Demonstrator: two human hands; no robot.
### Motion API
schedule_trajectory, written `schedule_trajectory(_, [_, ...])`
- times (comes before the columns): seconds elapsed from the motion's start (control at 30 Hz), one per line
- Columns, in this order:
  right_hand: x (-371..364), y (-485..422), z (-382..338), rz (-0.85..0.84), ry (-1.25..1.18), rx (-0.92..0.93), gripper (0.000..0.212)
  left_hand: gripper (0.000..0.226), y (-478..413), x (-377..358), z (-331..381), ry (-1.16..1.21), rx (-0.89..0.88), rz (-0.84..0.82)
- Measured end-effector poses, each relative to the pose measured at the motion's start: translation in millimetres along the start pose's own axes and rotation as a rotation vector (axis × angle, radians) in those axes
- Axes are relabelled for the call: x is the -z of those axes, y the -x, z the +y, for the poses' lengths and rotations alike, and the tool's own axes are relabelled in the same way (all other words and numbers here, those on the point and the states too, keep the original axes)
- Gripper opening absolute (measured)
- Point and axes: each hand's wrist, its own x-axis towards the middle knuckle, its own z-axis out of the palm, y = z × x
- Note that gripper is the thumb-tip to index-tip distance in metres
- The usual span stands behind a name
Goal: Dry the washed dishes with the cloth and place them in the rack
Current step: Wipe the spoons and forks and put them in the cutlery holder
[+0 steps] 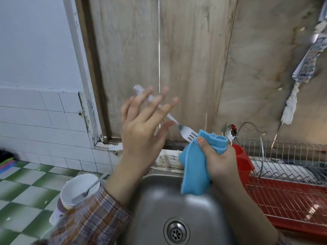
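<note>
head view, over the sink [159, 200]; drain [176, 232] at bottom centre.

left hand [141, 128]: raised above the sink's left rim, back toward the camera, fingers straight and spread. the pale handle of a fork [187, 132] runs up behind these fingers, its end showing above them. motion blur here; no finger visibly curls round the handle, so i log the hand as released, fingers only against it. plaid sleeve [92, 218] on this forearm.

right hand [217, 156]: clenched on a bunched blue cloth [192, 170], thumb pressed on top of the fold. the cloth's loose end hangs down over the basin.

fork position: in the air between the two hands, tilted, head lower right. the tips of its tines are tucked into the top of the cloth; the slots are still visible.

rack [286, 152]: wire, on a red tray [283, 200] right of the sink. a red cutlery holder [242, 160] at its near-left corner, just behind the right hand, holds a spoon [231, 130] and a second fork [224, 128], both upright.

left of the sink: green-and-white checked counter [21, 183] with a white bowl [77, 186] tilted on stacked crockery, a metal fork [92, 187] lying in it.

behind: weathered wooden boards [194, 50], white wall tiles [44, 121].
</note>
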Motion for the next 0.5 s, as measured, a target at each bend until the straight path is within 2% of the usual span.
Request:
schedule_trajectory(0.07, [-10.7,6.1,5.9,0.104,-0.141,-0.069,0.011,0.064,12.7,-6.9,23.1,0.195,0.245,0.067])
schedule_trajectory(0.13, [-20.2,12.4,10.8,0.168,-0.201,-0.098,0.009,0.081,25.7,-11.6,45.5,0.484,0.581,-0.007])
schedule_trajectory(0.17, [-23.4,14.8,14.0,0.177,-0.214,-0.09,0.008,0.081,30.1,-13.5,53.4,0.618,0.72,-0.06])
schedule_trajectory(0.23, [-27.5,18.3,20.0,0.148,-0.211,-0.076,0.005,0.076,33.4,-16.9,59.5,0.815,0.868,-0.083])
schedule_trajectory(0.33, [-25.6,22.3,27.0,0.015,-0.128,-0.075,0.004,0.074,28.5,-13.4,54.6,0.891,0.896,0.014])
schedule_trajectory(0.43, [-23.7,30.3,30.4,-0.185,-0.059,-0.097,0.015,0.079,24.0,-6.8,43.7,0.784,0.76,0.012])
schedule_trajectory(0.5, [-22.0,33.4,28.4,-0.248,-0.049,-0.101,0.025,0.077,23.0,-4.1,34.9,0.736,0.688,-0.012])
